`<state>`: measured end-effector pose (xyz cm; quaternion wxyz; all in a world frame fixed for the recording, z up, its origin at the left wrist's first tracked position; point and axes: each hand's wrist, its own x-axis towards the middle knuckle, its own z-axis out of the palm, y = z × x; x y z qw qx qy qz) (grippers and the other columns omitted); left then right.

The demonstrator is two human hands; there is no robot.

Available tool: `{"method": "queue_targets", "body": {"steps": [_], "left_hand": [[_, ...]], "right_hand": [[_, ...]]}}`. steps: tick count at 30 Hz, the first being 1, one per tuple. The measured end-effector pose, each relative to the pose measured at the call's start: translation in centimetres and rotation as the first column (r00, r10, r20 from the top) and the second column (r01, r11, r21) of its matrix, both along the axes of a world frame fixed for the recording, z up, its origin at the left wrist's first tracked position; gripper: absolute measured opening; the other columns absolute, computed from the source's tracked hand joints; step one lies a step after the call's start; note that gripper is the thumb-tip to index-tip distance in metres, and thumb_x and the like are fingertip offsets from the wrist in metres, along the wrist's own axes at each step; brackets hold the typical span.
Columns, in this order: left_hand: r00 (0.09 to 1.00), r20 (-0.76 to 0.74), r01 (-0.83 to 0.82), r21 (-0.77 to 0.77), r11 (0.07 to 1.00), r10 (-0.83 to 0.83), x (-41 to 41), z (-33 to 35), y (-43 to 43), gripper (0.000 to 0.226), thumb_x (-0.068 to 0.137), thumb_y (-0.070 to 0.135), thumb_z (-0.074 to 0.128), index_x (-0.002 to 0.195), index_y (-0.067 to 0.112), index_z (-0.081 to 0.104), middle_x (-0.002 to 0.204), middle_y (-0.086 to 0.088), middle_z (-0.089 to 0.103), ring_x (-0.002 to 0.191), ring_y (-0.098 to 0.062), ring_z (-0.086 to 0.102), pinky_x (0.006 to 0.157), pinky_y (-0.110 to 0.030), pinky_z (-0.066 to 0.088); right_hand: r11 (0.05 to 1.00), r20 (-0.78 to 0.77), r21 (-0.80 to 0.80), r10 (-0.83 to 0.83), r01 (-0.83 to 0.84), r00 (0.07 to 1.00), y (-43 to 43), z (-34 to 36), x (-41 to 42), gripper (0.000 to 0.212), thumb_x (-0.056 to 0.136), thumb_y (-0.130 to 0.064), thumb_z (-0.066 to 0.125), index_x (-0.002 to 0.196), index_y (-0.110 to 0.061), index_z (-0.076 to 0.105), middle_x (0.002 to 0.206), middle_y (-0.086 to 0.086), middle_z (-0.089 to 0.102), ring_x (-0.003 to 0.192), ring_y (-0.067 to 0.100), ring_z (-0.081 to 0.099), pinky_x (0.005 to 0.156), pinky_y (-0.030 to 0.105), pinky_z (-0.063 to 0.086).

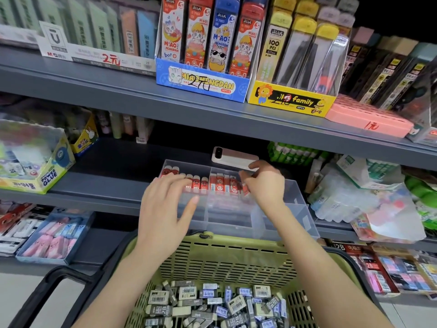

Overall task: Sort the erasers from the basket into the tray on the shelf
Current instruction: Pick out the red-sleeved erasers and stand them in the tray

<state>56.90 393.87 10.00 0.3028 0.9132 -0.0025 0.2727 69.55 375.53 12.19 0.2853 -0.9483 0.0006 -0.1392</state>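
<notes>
A clear plastic tray [293, 209] with compartments stands on the middle shelf, holding rows of upright red erasers [220, 184]. My left hand [165, 207] hovers over the tray's left compartment with fingers spread, touching the red erasers there. My right hand [264, 183] is over the middle compartment, fingers curled at the right end of the red eraser row, pinching one. Below, a green basket [227, 254] holds several loose grey and blue erasers [212, 304].
A white phone [234, 157] lies behind the tray. A Power Glue box [40, 166] stands at left, plastic bags of goods [366, 197] at right. The upper shelf carries pencil-lead boxes [203, 81]. Lower shelf trays hold more stationery.
</notes>
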Motion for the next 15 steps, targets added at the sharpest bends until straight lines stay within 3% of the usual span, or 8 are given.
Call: {"method": "queue_targets", "body": {"steps": [3,7,12,15], "left_hand": [[1.000,-0.017,-0.024,0.055,0.998,0.025,0.0,-0.1,0.1,0.048,0.090,0.042,0.039,0.115,0.008,0.062,0.120,-0.007,0.061,0.116,-0.027,0.054,0.108,-0.041,0.027],[0.999,-0.033,-0.023,0.050,0.998,0.024,0.0,0.0,0.1,0.048,0.090,0.041,0.039,0.115,0.007,0.062,0.118,-0.007,0.062,0.114,-0.028,0.055,0.106,-0.044,0.032],[0.997,-0.069,-0.025,0.065,0.998,0.030,0.0,-0.1,0.2,0.051,0.090,0.043,0.037,0.114,0.006,0.062,0.118,-0.009,0.062,0.113,-0.029,0.055,0.103,-0.048,0.038],[0.994,-0.096,-0.037,0.113,0.993,0.048,0.2,-0.5,0.3,0.053,0.090,0.044,0.035,0.115,0.006,0.063,0.118,-0.009,0.061,0.114,-0.029,0.055,0.106,-0.047,0.033]], "right_hand": [[0.985,-0.005,-0.159,-0.068,0.067,0.998,0.8,-0.5,1.2,0.024,0.083,-0.034,0.063,0.097,-0.015,0.060,0.089,0.008,0.069,0.087,0.029,0.063,0.066,0.027,0.040],[0.973,-0.010,-0.217,-0.084,0.080,0.996,1.0,-1.4,1.5,0.025,0.085,-0.038,0.059,0.093,-0.014,0.061,0.087,0.007,0.068,0.087,0.027,0.061,0.063,0.026,0.038],[0.920,0.089,-0.391,0.029,0.009,0.996,-0.1,-1.7,0.3,0.032,0.092,-0.039,0.046,0.090,-0.017,0.069,0.083,0.008,0.070,0.083,0.028,0.062,0.063,0.027,0.035],[0.907,0.129,-0.419,0.117,-0.053,0.985,-1.0,-2.2,-1.0,0.031,0.092,-0.040,0.047,0.088,-0.021,0.072,0.077,0.006,0.071,0.082,0.029,0.061,0.070,0.031,0.036]]}}
